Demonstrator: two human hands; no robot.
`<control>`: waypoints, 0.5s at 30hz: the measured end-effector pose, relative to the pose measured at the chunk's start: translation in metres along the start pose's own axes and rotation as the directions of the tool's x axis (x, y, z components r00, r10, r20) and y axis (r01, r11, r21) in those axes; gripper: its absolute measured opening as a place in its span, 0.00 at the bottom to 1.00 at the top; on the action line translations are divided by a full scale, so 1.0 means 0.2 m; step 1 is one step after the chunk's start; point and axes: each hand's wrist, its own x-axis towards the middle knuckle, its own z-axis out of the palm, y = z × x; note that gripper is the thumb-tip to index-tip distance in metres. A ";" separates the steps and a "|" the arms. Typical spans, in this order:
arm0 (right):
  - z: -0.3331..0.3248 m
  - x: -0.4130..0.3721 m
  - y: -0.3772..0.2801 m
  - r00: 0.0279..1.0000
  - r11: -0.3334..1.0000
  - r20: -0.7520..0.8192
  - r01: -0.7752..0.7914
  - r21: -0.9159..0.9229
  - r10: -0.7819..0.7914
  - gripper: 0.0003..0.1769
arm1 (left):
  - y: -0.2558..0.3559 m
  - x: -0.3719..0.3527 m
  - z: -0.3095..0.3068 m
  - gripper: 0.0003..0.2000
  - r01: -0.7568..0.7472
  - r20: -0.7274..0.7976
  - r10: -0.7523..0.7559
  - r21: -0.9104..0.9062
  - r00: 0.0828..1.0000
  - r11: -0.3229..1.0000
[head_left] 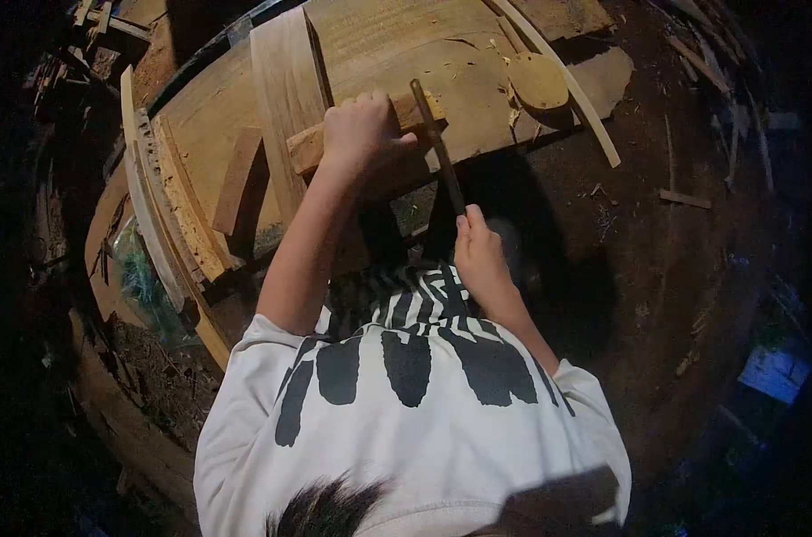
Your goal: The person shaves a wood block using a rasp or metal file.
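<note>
My left hand (359, 132) is closed over a short wooden block (307, 148), pressing it down across the boards of the workbench. The block's far end (435, 106) pokes out to the right past my thumb. In my right hand (480, 251) is the near end of a long, narrow, dark file (439, 148). Its blade slants up and to the left, crossing the block close to that far end. Whether the two touch is hard to make out. The file's handle is hidden inside my fingers.
Under the block lies a broad wooden workbench (397, 45). A pale plank (285, 98) and a small brown block (239, 179) rest on its left part. Further right are a rounded wooden piece (538, 80) and a thin curved strip (585, 103). Wood scraps litter the ground.
</note>
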 end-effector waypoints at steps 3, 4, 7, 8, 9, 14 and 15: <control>0.01 0.05 0.02 0.999 1.000 -0.038 0.006 -0.024 -0.007 0.09 | 0.00 0.00 0.00 0.27 -0.020 -0.009 0.020 0.000 1.000 1.000; 0.02 0.08 0.03 0.999 0.998 -0.048 0.019 -0.061 -0.022 0.09 | -0.01 0.00 0.01 0.27 -0.041 -0.034 0.041 0.019 0.999 0.999; 0.04 0.17 -0.01 0.996 0.997 -0.065 0.057 -0.045 -0.060 0.10 | -0.04 0.00 0.01 0.25 -0.121 -0.070 0.118 -0.047 0.991 0.991; 0.05 0.21 -0.02 0.995 0.997 -0.071 0.061 -0.049 -0.064 0.10 | -0.05 0.00 0.02 0.25 -0.123 -0.078 0.119 -0.049 0.990 0.991; 0.06 0.25 -0.04 0.991 0.995 -0.094 0.087 -0.055 -0.092 0.10 | -0.05 0.00 0.02 0.23 -0.121 -0.075 0.116 -0.065 0.990 0.991; 0.08 0.35 -0.07 0.973 0.986 -0.160 0.169 -0.008 -0.168 0.10 | -0.02 0.02 0.05 0.20 -0.032 -0.099 0.022 -0.105 0.995 0.994; 0.07 0.34 -0.07 0.972 0.985 -0.161 0.170 -0.014 -0.170 0.10 | -0.02 0.02 0.05 0.19 -0.027 -0.098 0.017 -0.097 0.995 0.995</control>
